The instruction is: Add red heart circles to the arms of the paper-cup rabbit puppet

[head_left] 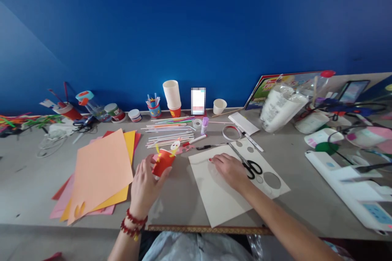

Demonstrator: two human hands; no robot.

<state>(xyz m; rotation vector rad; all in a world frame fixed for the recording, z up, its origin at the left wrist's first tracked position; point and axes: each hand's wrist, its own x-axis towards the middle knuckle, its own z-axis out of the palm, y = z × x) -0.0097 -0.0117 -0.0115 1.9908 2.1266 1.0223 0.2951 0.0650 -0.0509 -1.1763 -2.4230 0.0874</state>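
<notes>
My left hand (146,183), with a red beaded bracelet at the wrist, is closed around a red paper cup (163,162). The cup is tilted and bears yellow paper strips and a small white paper face (175,145) at its top. Over a white sheet of paper (211,200) is my right hand (229,169), its fingers drawn together. A small red bit shows at their tips; what it belongs to is too small to tell. Beside that hand, black-handled scissors (252,169) lie across the sheet, which has several round holes cut in it.
Coloured paper sheets (102,167) lie stacked on the left. Behind are paper straws (168,128), a stack of white cups (172,94), a purple glue stick (205,126), a tape roll (232,132) and a single white cup (219,106). A white power strip (339,183) sits at right.
</notes>
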